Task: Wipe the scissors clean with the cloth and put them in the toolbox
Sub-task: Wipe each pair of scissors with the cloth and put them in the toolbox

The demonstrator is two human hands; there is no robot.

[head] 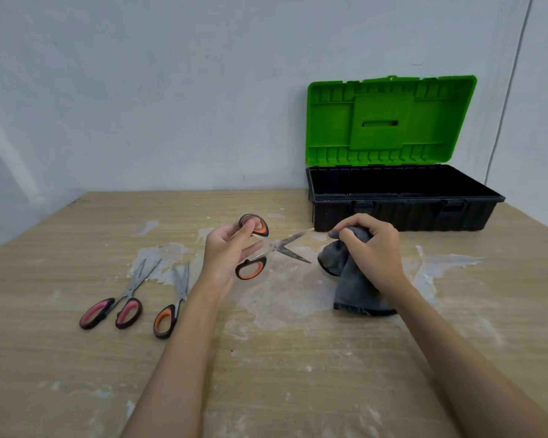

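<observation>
Left hand point(227, 251) grips the open orange-handled scissors point(268, 248) by their loops; stiff, light, sharp-bladed; right hand point(369, 245) clutches the soft grey cloth point(351, 279) near the tip.

The surface point(76, 358) looks like pale wood grain, matt, blotched with rough whitish residue. The held scissors point(285, 246) have dull, smeared metal blades and glossy black-and-orange plastic handles. The cloth point(345, 279) is soft, matt grey fabric. The toolbox point(402, 213) is ribbed plastic, black with a green lid
</observation>
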